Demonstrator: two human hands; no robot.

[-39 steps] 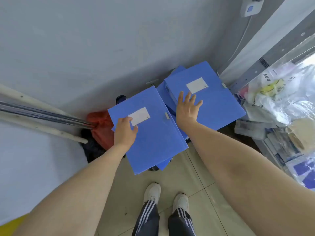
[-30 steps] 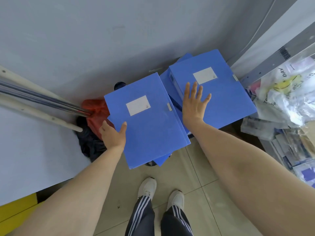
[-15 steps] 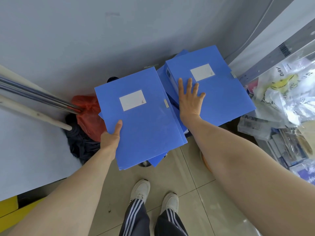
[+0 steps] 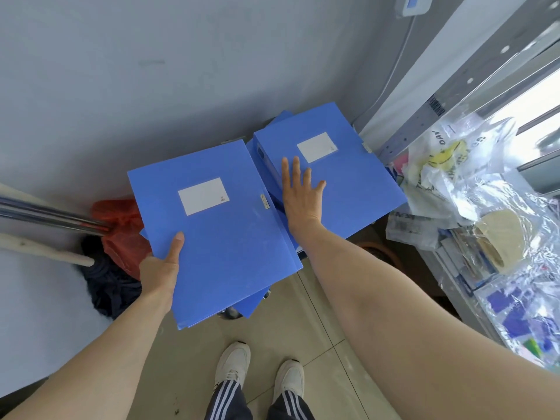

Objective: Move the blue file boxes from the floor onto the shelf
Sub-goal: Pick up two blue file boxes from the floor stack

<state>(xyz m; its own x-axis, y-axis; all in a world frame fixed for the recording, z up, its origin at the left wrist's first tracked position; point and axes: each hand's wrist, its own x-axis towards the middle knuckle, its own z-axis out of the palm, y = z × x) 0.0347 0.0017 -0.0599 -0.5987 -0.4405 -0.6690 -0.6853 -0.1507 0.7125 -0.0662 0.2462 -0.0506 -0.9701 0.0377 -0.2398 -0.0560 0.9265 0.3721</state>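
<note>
Two stacks of blue file boxes stand on the floor by the grey wall. My left hand (image 4: 162, 265) grips the near left edge of the top left blue file box (image 4: 224, 234), thumb on its lid below the white label. My right hand (image 4: 301, 192) lies flat, fingers spread, on the left part of the top right blue file box (image 4: 348, 177), which also carries a white label. More blue boxes show beneath both. The metal shelf (image 4: 424, 119) stands at the right.
A red bag (image 4: 121, 225) and a dark cloth (image 4: 106, 286) lie left of the stacks, under a metal pole (image 4: 45, 218). The shelf holds plastic bags (image 4: 472, 177), a tape roll (image 4: 503, 237) and papers. My shoes (image 4: 260, 374) stand on the tiled floor.
My left hand slid from the label to the box's near left edge and took hold. The left box has shifted slightly toward me. My right hand stays flat on the right box.
</note>
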